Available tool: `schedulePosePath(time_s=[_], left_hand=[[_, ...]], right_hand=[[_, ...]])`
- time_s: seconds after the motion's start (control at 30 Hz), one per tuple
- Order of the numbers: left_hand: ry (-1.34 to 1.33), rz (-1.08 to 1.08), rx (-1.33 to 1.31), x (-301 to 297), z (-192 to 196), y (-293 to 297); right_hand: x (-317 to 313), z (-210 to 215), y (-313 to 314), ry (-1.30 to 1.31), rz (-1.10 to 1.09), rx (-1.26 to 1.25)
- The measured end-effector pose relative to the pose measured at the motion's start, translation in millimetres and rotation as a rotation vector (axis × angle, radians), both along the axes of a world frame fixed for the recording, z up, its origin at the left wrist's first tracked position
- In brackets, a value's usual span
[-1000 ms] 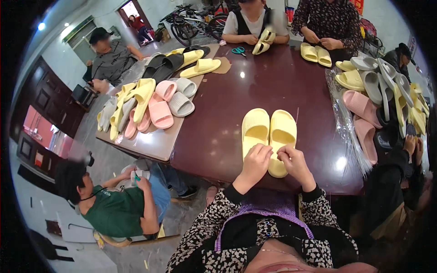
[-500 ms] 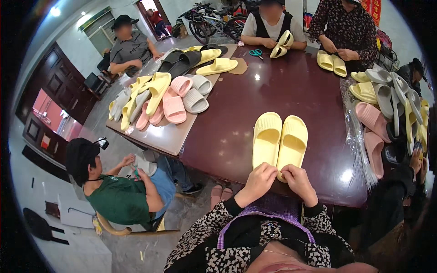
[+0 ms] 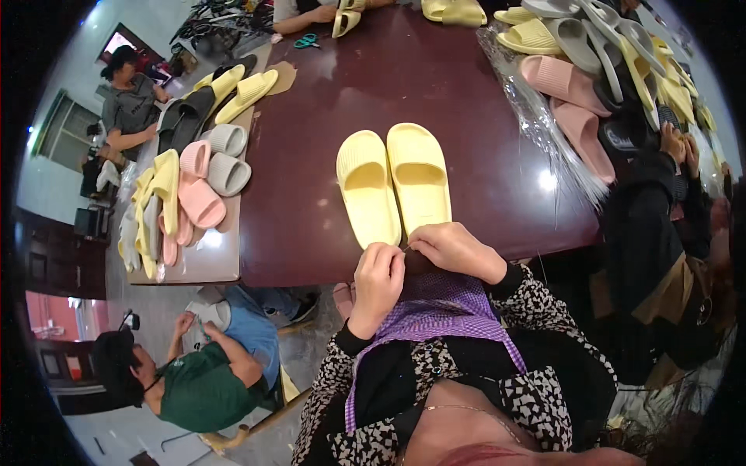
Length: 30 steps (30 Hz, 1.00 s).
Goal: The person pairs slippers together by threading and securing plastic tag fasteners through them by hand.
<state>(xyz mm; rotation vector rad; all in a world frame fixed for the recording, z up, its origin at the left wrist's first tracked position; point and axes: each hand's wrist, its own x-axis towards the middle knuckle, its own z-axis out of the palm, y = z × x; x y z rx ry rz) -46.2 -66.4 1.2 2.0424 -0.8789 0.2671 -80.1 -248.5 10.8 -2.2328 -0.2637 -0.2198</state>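
A pair of yellow slippers, the left slipper (image 3: 371, 206) and the right slipper (image 3: 423, 198), lies side by side near the table's front edge, toes pointing away from me. My left hand (image 3: 377, 283) is closed in a pinch just below the left slipper's heel. Beside it, my right hand (image 3: 458, 250) pinches too, its fingers against the right slipper's heel. A fine thin strand (image 3: 406, 248) shows between the two sets of fingertips; its ends are hidden in them.
On the dark red table (image 3: 311, 179), a bundle of clear thin strips (image 3: 556, 144) lies to the right, beside piled pink, grey and yellow slippers (image 3: 575, 85). More slippers (image 3: 202, 194) cover the left side. Teal scissors (image 3: 307, 41) lie at the far side. Several people work around.
The view has shifted, so the table and slippers appear further left and higher. My hands remain at the heels, with the left now lower and the strand visible between them.
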Motion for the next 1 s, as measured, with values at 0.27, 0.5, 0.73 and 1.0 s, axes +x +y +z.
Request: schedulePosePath(time_s=[0.27, 0.5, 0.73, 1.0], left_hand=[[0.006, -0.042, 0.032, -16, 4, 11], [0.027, -0.160, 0.052, -24, 7, 14], [0.016, -0.101, 0.096, -21, 3, 7], [-0.150, 0.066, 0.242, 13, 2, -14]], right_hand=[[-19, 11, 2, 0.163, 0.091, 0.011], [-35, 3, 1, 0.191, 0.097, 0.090], [-22, -1, -5, 0.223, 0.074, 0.083], [36, -5, -15, 0.200, 0.024, -0.001]])
